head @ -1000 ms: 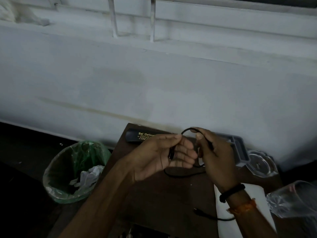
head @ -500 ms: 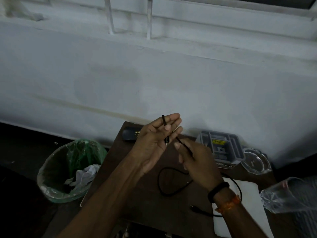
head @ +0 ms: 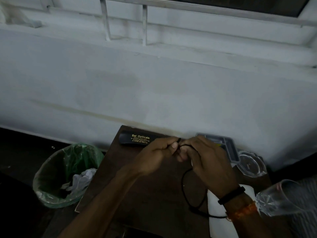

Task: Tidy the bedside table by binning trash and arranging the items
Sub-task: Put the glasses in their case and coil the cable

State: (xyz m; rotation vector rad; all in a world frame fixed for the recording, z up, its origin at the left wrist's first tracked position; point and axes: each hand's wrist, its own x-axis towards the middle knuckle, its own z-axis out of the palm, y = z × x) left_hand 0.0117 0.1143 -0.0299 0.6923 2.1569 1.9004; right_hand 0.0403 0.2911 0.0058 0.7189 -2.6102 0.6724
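Observation:
A thin black cable hangs in a loop over the dark wooden bedside table. My left hand pinches one end of it between thumb and fingers. My right hand is closed on the cable just beside it, knuckles up, so the two hands nearly touch. The cable trails down under my right wrist and across a white flat item. A black spectacle case with gold lettering lies at the table's back left.
A bin lined with a green bag and holding crumpled white paper stands on the floor left of the table. A grey compartment tray, a clear round lid and a clear glass are at the right. The white wall runs close behind.
My left hand has turned from palm-up and open-fingered to a closed pinch, and both hands have come together low over the table. The cable's loop is smaller.

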